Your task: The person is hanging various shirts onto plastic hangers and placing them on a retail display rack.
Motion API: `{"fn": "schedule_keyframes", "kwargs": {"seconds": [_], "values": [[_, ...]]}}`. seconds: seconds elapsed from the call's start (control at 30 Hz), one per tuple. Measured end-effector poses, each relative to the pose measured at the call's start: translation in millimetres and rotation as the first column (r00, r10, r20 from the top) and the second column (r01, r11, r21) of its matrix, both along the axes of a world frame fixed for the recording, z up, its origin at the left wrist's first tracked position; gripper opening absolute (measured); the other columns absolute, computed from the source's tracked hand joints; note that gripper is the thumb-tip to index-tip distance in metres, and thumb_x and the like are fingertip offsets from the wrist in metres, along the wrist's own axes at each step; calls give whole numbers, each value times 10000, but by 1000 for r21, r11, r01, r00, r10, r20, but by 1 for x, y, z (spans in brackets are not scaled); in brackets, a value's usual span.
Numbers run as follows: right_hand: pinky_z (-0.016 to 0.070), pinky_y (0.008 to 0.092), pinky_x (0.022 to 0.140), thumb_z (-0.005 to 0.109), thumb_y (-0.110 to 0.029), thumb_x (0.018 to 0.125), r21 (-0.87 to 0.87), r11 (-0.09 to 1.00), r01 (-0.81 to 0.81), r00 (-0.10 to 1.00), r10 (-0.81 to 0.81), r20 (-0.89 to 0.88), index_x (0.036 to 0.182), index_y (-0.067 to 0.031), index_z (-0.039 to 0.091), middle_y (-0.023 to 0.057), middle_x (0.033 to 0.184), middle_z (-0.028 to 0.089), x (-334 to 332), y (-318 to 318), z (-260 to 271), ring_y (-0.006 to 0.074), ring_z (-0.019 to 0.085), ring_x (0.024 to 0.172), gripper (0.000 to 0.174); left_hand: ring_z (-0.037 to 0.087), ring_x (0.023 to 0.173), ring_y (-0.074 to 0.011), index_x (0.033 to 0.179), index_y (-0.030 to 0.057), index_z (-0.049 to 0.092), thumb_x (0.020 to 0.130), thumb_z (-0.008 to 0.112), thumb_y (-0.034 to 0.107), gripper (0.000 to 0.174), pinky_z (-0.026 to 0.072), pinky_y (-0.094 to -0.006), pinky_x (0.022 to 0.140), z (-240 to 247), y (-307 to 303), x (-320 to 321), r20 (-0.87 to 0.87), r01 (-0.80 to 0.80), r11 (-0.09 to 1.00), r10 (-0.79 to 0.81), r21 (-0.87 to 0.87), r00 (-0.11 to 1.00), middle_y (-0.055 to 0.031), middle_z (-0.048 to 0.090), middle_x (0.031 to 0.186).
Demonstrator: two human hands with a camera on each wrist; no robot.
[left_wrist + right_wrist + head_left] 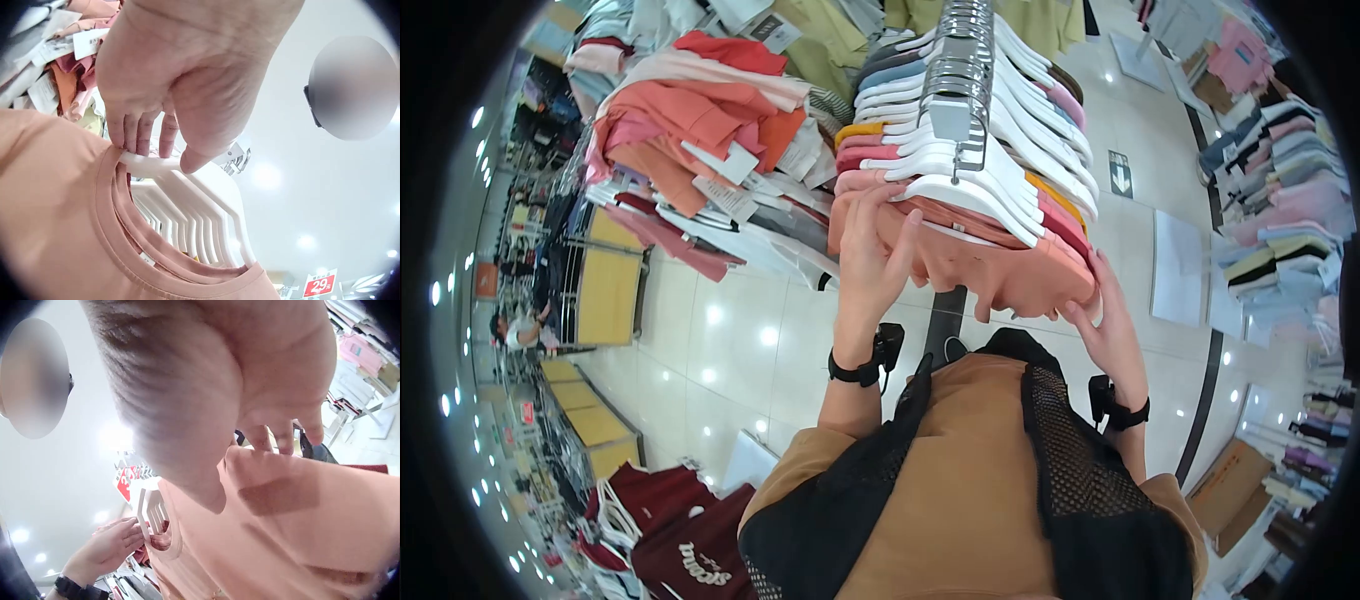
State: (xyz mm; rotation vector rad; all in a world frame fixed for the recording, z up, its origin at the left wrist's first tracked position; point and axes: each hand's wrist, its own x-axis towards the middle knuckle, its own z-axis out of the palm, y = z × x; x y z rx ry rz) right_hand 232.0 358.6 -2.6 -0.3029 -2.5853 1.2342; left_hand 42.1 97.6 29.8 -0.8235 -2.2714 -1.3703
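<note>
A peach T-shirt hangs frontmost on a crowded rail of shirts on white hangers. My left hand is at the shirt's collar. In the left wrist view its fingers and thumb pinch the top of the white hanger that sits inside the peach collar. My right hand holds the shirt's other side. In the right wrist view its fingers curl over the edge of the fabric, with the thumb in front. The left hand shows at the hanger there too.
Coral and orange garments with paper tags fill a rack to the left. Pastel clothes hang at the right, and maroon shirts at lower left. A cardboard box sits on the glossy tile floor. A red price sign hangs overhead.
</note>
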Motion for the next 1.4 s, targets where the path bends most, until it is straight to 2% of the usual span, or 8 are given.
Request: {"fn": "schedule_keyframes", "kwargs": {"seconds": [0.3, 0.4, 0.5, 0.57, 0.83, 1.07, 1.27, 1.4], "values": [[344, 435, 1148, 741, -106, 845, 131, 983, -128, 978, 147, -150, 1448, -37, 451, 227, 1526, 402, -42, 33, 42, 381, 417, 1400, 672, 683, 978, -222, 1125, -29, 619, 949, 652, 103, 223, 538, -316, 826, 18, -31, 19, 249, -84, 991, 108, -105, 962, -127, 691, 1048], [490, 327, 861, 721, -85, 873, 34, 996, -80, 939, 87, -332, 1228, -8, 606, 142, 1178, 620, -42, 27, 43, 252, 615, 1034, 381, 695, 926, -219, 1099, -37, 632, 953, 660, 160, 247, 537, -319, 790, 27, -43, 33, 296, -98, 958, 178, -268, 939, -145, 710, 960], [351, 191, 564, 647, -35, 941, -407, 911, -61, 974, -35, -225, 1003, -20, 654, -26, 801, 580, -30, 6, 38, 18, 456, 646, 64, 702, 897, -244, 1105, -31, 643, 953, 662, 188, 268, 535, -347, 822, 32, -43, 49, 421, -103, 974, 182, -204, 889, -156, 713, 941], [379, 205, 547, 657, -38, 936, -439, 869, -229, 969, 161, -187, 970, -17, 660, -24, 758, 599, -26, -6, 38, 29, 480, 617, 40, 701, 897, -248, 1107, -27, 647, 958, 656, 207, 277, 535, -353, 826, 24, -45, 53, 439, -128, 956, 238, -264, 866, -160, 716, 948], [533, 349, 713, 696, -133, 901, -103, 613, -784, 621, 774, -120, 1065, -34, 669, 101, 915, 682, -63, -72, 66, 238, 655, 762, 194, 704, 929, -263, 1107, -9, 658, 971, 637, 271, 312, 537, -363, 835, 13, -77, 38, 539, 43, 939, 158, -341, 828, -169, 726, 986], [523, 356, 809, 695, -64, 875, 21, 694, -720, 611, 647, -456, 1164, -29, 630, 109, 1062, 678, -164, -181, 101, 247, 664, 876, 298, 705, 956, -220, 1104, -20, 645, 977, 648, 195, 250, 541, -340, 800, 16, -141, -16, 461, -19, 984, 101, -178, 882, -127, 728, 971], [519, 326, 868, 614, -109, 927, -306, 727, -615, 691, 310, -653, 1255, 7, 597, 160, 1125, 684, -321, -272, 142, 227, 687, 986, 348, 700, 900, -184, 1096, -20, 651, 970, 658, 165, 224, 533, -305, 769, 46, -196, -33, 489, 48, 998, -20, -44, 872, -108, 727, 925], [503, 354, 924, 633, -205, 945, 46, 899, -436, 660, 354, -663, 1291, 16, 558, 180, 1178, 660, -450, -271, 164, 260, 648, 1078, 418, 691, 859, -193, 1092, -16, 657, 970, 660, 188, 238, 535, -325, 770, 39, -221, -46, 424, 106, 994, -102, 16, 900, -113, 722, 923]]}}
